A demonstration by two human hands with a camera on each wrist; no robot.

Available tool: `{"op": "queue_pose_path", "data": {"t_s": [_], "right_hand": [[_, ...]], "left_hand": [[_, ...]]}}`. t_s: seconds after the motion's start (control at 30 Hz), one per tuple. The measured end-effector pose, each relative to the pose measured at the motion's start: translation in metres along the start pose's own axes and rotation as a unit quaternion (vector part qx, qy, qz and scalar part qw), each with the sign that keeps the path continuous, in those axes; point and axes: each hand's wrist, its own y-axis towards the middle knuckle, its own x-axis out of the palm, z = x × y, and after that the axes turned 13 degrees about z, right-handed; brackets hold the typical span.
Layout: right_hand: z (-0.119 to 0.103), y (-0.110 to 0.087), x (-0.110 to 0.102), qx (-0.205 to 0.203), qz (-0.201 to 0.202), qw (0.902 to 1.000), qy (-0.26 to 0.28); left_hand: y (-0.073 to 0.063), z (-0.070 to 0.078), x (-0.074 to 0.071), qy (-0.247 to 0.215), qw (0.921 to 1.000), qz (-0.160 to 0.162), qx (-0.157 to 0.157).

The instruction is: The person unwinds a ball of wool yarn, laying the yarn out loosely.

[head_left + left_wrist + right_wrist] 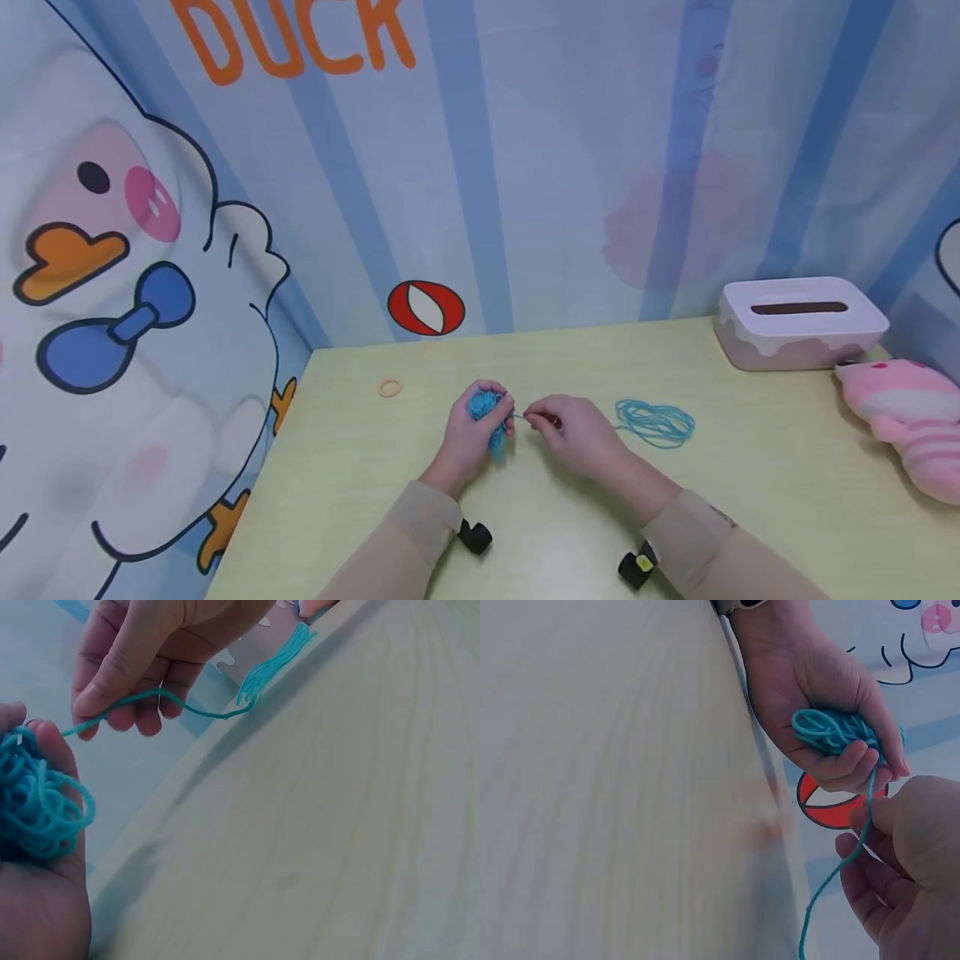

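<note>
A looped bundle of blue yarn [483, 405] sits in my left hand [468, 433], with the fingers and thumb curled round it. In the right wrist view, loops of the bundle [829, 731] stick out past the palm. A single strand [195, 710] runs from the bundle to my right hand [577, 433], which pinches it between thumb and forefinger just right of the left hand. Beyond the pinch, the strand trails to a loose coil of the same yarn [656, 423] lying on the table to the right.
An orange ring [390, 387] lies on the table [345, 483] at the back left. A tissue box [802, 325] stands at the back right, with a pink plush toy [907, 425] in front of it. A printed curtain [555, 167] hangs behind the table.
</note>
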Motion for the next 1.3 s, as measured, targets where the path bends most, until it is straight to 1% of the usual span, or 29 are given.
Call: {"op": "queue_pose_path", "data": {"t_s": [0.1, 0.17, 0.27, 0.37, 0.47, 0.57, 0.7, 0.87, 0.97, 1.1, 1.2, 1.3], "right_hand": [[0.004, -0.001, -0.010, 0.008, 0.003, 1.0000, -0.004], [0.010, -0.002, -0.018, 0.003, -0.001, 1.0000, -0.004], [0.019, -0.004, -0.031, -0.022, -0.011, 0.9995, -0.019], [0.027, -0.005, -0.043, -0.053, -0.014, 0.9976, -0.043], [0.033, -0.007, -0.053, -0.068, -0.004, 0.9955, -0.065], [0.039, -0.009, -0.062, -0.069, 0.017, 0.9947, -0.074], [0.050, -0.012, -0.075, -0.045, 0.049, 0.9950, -0.074], [0.064, -0.018, -0.094, 0.017, 0.074, 0.9944, -0.073], [0.074, -0.022, -0.104, 0.049, 0.084, 0.9921, -0.079], [0.088, -0.028, -0.115, 0.068, 0.091, 0.9894, -0.090], [0.097, -0.033, -0.121, 0.080, 0.095, 0.9871, -0.101], [0.106, -0.038, -0.127, 0.100, 0.093, 0.9839, -0.115]], "left_hand": [[0.000, 0.001, 0.000, 0.006, 1.0000, 0.004, -0.004], [0.000, 0.002, 0.000, 0.010, 0.9999, 0.009, -0.008], [-0.001, 0.002, -0.001, 0.009, 0.9998, 0.014, -0.010], [-0.001, 0.001, -0.002, 0.002, 0.9998, 0.020, -0.004], [-0.001, 0.001, -0.003, -0.009, 0.9997, 0.024, 0.004], [-0.002, 0.001, -0.003, -0.021, 0.9994, 0.026, 0.006], [-0.003, 0.002, -0.002, -0.029, 0.9991, 0.031, 0.006], [-0.003, 0.003, -0.001, -0.037, 0.9988, 0.032, 0.002], [-0.004, 0.004, 0.000, -0.051, 0.9984, 0.026, -0.001], [-0.003, 0.004, 0.001, -0.061, 0.9979, 0.020, 0.000], [-0.003, 0.004, 0.001, -0.058, 0.9981, 0.024, 0.000], [-0.002, 0.003, 0.000, -0.053, 0.9980, 0.036, -0.001]]}}
